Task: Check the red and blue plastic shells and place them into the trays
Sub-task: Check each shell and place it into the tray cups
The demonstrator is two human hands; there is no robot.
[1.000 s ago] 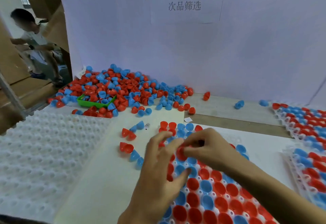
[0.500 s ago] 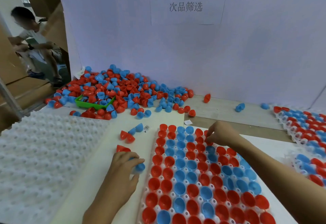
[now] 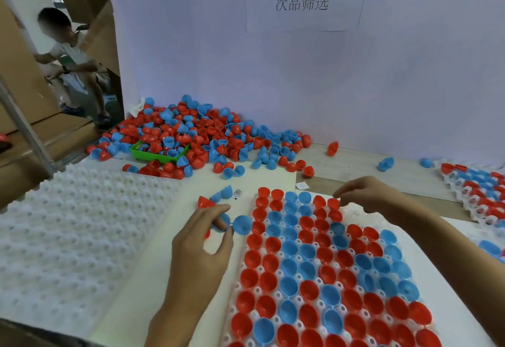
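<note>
Left hand [image 3: 202, 240] pinched on blue shell [image 3: 242, 225] beside tray [image 3: 352, 212]; right hand [image 3: 366, 195] fingertips together at red shell [image 3: 333, 204]

Filled tray [image 3: 363, 212] lies front centre on the tabletop [image 3: 355, 166], shells seated in its cells. Empty dimpled tray [image 3: 68, 237] lies to its left, further filled trays [image 3: 475, 188] to its right. Heap of loose shells [image 3: 207, 133] sits behind, against the backboard [image 3: 300, 73], with a small bin [image 3: 155, 154] in it. A few loose shells [image 3: 218, 196] lie between the two front trays.
</note>
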